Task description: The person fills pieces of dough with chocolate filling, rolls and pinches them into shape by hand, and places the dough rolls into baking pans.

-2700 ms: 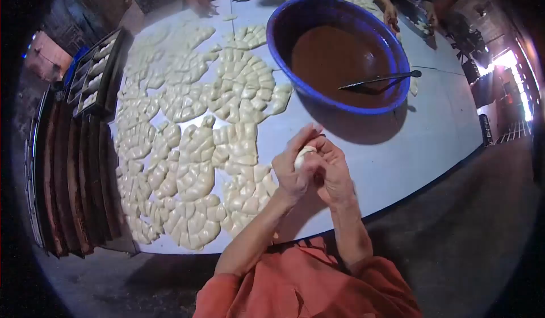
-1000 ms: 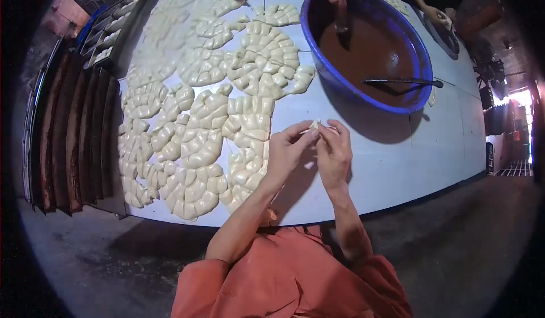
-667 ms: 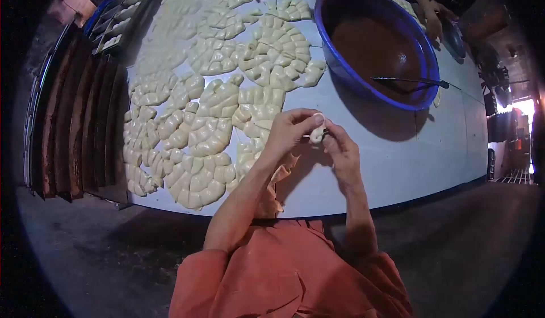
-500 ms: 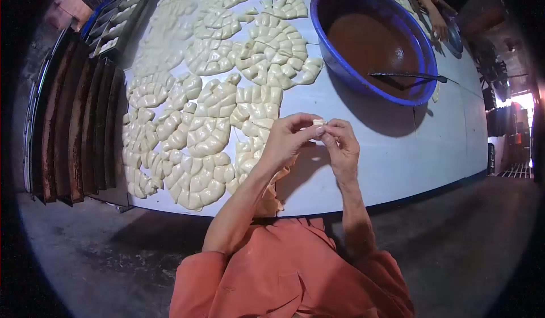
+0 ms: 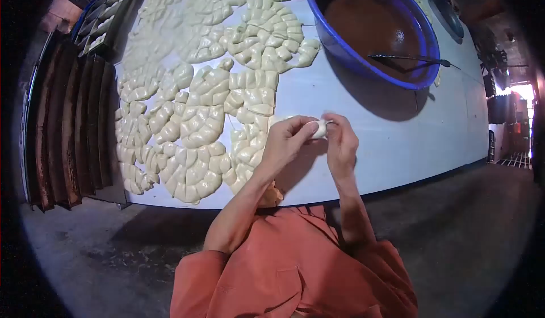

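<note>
My left hand [image 5: 288,143] pinches one side of a small white piece of dough [image 5: 320,129] just above the table. From the other side, my right hand [image 5: 342,143] has its fingertips closed on the same piece, slightly blurred. Glossy, pale dough pieces [image 5: 196,173] lie in joined clusters across the left half of the white table [image 5: 392,159], the nearest of them beside my left wrist. Beyond my right hand stands a blue basin [image 5: 340,51] of smooth brown filling [image 5: 369,25]. A dark, thin-handled tool [image 5: 411,61] rests across it.
Several rusty metal trays [image 5: 71,125] stand on edge at the left. Behind them is a dark rack [image 5: 108,20] holding pale pieces. A dark round dish [image 5: 445,17] sits beyond the basin at the far right. The table's front edge runs close to my body.
More of the white dough shows between my fingers, and my right fingers have shifted on it. The view has tilted slightly, and the other person's arm at the top right has mostly left it.
</note>
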`<state>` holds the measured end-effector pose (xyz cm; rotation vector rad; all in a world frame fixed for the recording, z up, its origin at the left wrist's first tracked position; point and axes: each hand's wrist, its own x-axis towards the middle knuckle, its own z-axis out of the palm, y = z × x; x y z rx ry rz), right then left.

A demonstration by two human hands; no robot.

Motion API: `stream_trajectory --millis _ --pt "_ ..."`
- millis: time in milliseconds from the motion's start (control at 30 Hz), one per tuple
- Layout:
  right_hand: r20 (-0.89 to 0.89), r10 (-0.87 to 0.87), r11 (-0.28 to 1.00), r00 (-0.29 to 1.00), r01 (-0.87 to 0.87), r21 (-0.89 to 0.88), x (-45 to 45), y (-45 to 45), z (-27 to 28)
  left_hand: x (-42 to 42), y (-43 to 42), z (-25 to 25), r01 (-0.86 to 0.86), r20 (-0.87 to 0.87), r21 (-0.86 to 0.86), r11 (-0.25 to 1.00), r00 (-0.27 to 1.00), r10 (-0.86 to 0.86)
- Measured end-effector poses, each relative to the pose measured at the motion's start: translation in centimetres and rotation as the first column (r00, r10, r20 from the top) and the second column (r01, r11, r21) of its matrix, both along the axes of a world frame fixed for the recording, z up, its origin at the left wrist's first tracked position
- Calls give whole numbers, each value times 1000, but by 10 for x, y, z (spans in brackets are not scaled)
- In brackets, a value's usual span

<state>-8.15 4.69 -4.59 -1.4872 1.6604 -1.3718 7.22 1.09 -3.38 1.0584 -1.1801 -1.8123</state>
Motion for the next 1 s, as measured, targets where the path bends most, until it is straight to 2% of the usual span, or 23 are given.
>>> stream_trajectory --millis 67,100,133,167,200,267,300,333,400,467,533,600,633,667,767,833,867,900,933,967,1000 --pt "7 34 998 999 -34 -50 5 13 18 2 4 -3 41 41 -21 999 998 -40" --pt "-109 160 987 981 -159 18 -2 21 19 0 8 -15 71 103 -69 995 993 -64" --pt "-213 287 957 934 -272 96 -11 28 19 2 13 1 74 205 -36 997 977 -65" --pt "-200 330 936 922 -293 193 -22 33 5 5 15 0 134 380 -66 989 920 -99" --pt "-199 333 935 922 -295 199 -26 33 2 9 16 -1 198 541 -84 977 832 -123" --pt "-534 282 930 797 -90 358 -33 32 -2 25 20 2 160 668 -251 955 742 52" --pt "-640 207 962 740 -36 270 -36 34 -5 37 23 -5 -19 522 -302 953 834 182" --pt "-635 214 960 743 -41 277 -31 31 -5 50 21 -3 -21 527 -296 955 830 181" --pt "-472 20 989 881 51 138 -17 21 2 75 15 6 -107 656 -270 957 707 265" --pt "-478 131 982 869 -47 183 -1 6 6 91 10 -2 -35 677 -503 864 606 419" --pt "-610 215 976 763 -153 152 21 -14 3 94 7 -14 -52 620 -558 828 638 457" --pt "-660 241 970 712 -202 137 42 -31 -8 91 5 -14 127 647 -686 716 557 521" --pt "-706 263 960 658 -249 125 51 -37 -12 87 4 -17 126 640 -680 722 583 500" --pt "-635 323 945 702 -280 170 58 -41 -12 85 4 -19 199 670 -686 699 546 503" --pt "-585 431 900 687 -370 228 59 -52 -6 84 1 -29 235 684 -679 695 549 482" --pt "-414 500 864 761 -401 306 53 -60 -2 85 -1 -35 217 653 -715 665 547 524" --pt "-74 512 744 856 -398 536 44 -64 5 86 -1 -36 210 650 -717 665 548 527" --pt "218 375 758 901 -433 488 34 -63 -6 88 -1 -36 187 647 -706 683 563 514" --pt "496 211 779 842 -451 435 27 -61 -12 89 0 -37 164 644 -693 702 577 501" --pt "494 214 776 842 -454 438 18 -61 -14 90 0 -39 169 662 -671 722 574 481" --pt "601 139 805 787 -444 394 13 -61 -8 89 0 -39 167 662 -670 723 574 481"
